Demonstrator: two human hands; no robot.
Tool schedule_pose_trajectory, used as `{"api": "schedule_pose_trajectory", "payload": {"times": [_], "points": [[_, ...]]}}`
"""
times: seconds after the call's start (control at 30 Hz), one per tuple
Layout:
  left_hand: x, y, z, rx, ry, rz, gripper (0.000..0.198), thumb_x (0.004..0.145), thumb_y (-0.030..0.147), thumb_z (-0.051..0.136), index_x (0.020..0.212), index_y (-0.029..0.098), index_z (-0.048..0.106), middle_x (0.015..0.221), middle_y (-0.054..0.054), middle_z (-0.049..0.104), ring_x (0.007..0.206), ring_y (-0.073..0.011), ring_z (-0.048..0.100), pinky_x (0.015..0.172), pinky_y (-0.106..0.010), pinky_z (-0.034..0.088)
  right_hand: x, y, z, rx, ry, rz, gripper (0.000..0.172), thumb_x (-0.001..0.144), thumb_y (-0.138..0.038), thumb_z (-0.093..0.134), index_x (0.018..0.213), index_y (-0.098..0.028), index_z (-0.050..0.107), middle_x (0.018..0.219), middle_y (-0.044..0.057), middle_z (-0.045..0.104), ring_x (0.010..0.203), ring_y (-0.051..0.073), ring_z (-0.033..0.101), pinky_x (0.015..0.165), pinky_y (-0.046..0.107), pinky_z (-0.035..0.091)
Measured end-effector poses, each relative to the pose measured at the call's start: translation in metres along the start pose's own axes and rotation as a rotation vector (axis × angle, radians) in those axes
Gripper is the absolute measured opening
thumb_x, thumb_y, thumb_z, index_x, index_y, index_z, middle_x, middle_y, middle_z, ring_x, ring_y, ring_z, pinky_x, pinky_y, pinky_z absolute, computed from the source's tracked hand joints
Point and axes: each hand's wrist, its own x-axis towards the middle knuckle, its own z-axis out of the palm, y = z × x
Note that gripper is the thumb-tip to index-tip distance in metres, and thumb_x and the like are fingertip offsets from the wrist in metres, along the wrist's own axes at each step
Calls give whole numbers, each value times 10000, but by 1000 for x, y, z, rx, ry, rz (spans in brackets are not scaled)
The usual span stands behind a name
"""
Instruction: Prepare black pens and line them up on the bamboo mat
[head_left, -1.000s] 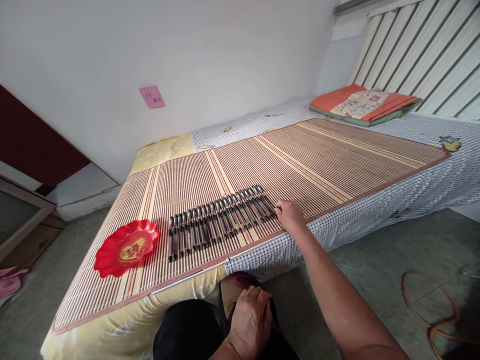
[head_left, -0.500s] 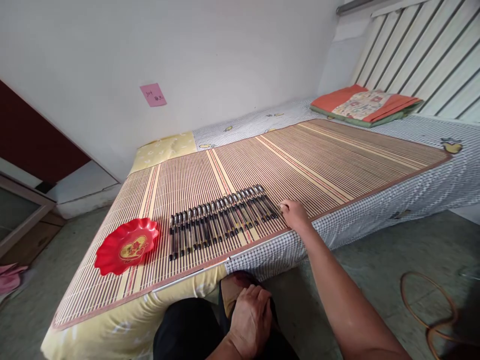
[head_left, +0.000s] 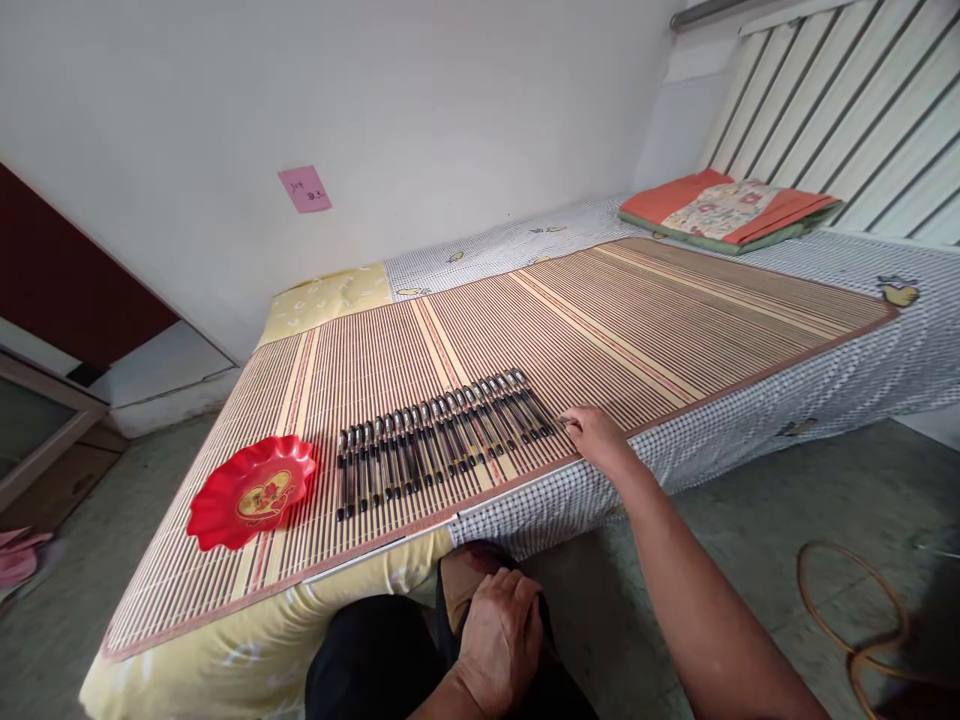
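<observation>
Several black capped pens (head_left: 442,435) lie side by side in a slanting row on the striped bamboo mat (head_left: 585,330), caps toward the wall. Just past the right end of the row, my right hand (head_left: 592,436) rests low over the mat, its fingers closed at the last pen's lower end; what they pinch, if anything, is too small to make out. My left hand (head_left: 501,630) lies on my knee, fingers bent together, and what is under them is hidden. Left of the pens sits a red scalloped plate (head_left: 214,502) with a gold heart.
Folded orange and floral cloth (head_left: 731,210) lies at the bed's far right, by white slats (head_left: 840,110). A pink note (head_left: 304,189) is on the wall. The bed's front edge runs above my knees. A coiled cable (head_left: 851,560) is on the floor at right.
My right hand has shifted very slightly right and down, its fingertips now beside the end of the last pen. My left hand, the pens and the plate keep their places.
</observation>
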Motion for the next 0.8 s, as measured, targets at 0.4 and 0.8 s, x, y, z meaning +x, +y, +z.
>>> {"api": "schedule_pose_trajectory", "payload": {"times": [0.4,0.8], "points": [[0,-2,0,-24,-10,-17,204,928,73,504,954,204,659,889,-54,704,843,-236,646,778,-370,478,-9,3,11,96,189,-58,224,864,-93,578,988,-163,751,987,142,756,954,283,709,871,395,557],[-3,1,13,-161,20,-60,168,836,122,597,938,186,713,904,-97,760,860,-265,702,801,-374,520,-187,-18,99,400,230,-206,263,1020,-448,523,1006,-279,724,934,50,779,833,259,758,698,356,633]]}}
